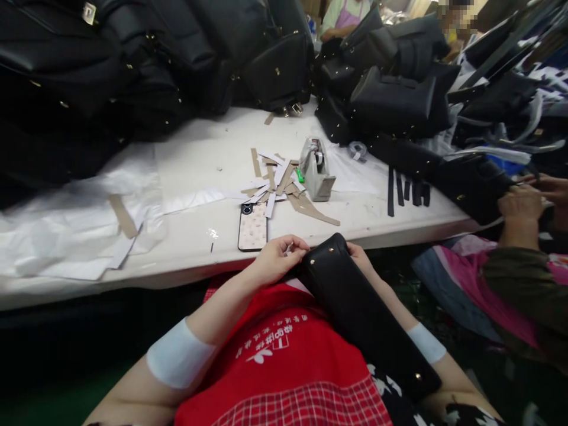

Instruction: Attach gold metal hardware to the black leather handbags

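A black handbag (355,302) lies slanted across my lap and red apron, its long flat side with small gold studs turned up. At its upper left corner, my left hand (281,257) is closed, thumb and fingers pinched together against the edge. A small pale bit shows between those fingers, too small to name. My right hand (361,260) grips the bag's far right side; most of its fingers are hidden behind the bag. Just beyond my left hand, a phone in a patterned case (252,228) rests near the table's front edge.
Cardboard and paper strips (279,180) are heaped beside a tape dispenser (317,171) on the white table (190,160). Black bags (177,59) pile up at the back. Several black strips (390,192) lie to the right. A co-worker's hands (523,204) handle a black bag at far right.
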`<state>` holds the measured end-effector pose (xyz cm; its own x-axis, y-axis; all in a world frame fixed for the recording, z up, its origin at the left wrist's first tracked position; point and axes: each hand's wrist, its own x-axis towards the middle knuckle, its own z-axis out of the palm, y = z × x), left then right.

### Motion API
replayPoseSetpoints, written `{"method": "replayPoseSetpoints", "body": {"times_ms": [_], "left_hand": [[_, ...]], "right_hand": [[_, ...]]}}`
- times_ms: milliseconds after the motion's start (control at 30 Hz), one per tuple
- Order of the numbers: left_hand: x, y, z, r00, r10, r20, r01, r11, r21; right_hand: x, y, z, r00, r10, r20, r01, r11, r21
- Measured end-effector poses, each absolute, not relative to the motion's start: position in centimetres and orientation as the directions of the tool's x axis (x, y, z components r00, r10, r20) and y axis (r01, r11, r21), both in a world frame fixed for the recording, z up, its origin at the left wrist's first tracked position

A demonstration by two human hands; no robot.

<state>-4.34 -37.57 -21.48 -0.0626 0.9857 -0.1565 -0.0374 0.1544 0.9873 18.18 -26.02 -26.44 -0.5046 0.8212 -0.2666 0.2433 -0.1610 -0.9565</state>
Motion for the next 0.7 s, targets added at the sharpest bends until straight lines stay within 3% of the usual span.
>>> {"method": "replayPoseSetpoints", "body": {"times_ms": [133,367,600,700], "left_hand": [[-3.7,-38.8,-21.4,-0.106,0.993,-0.047,0.186,0.067,0.98],[-3.6,-40.2,-21.4,-0.141,0.99,0.032,0.365,0.022,0.931],[-3.0,-40.2,-22.6,-0.242,0.968,-0.066,0.406,0.163,0.899],[-3.3,-39.4,-24.8,-0.221,0.975,-0.02,0.477,0.126,0.87]], "right_hand": [[17.8,-27.0,-26.2,-0.475,0.841,-0.257,0.235,-0.16,-0.959],[16.7,-27.2,-25.8,-0.489,0.825,-0.283,0.224,-0.194,-0.955],[16.3,-26.8,-26.9,-0.577,0.771,-0.268,0.253,-0.143,-0.957],[16.2,-25.8,-29.4,-0.574,0.762,-0.3,0.254,-0.182,-0.95]]}}
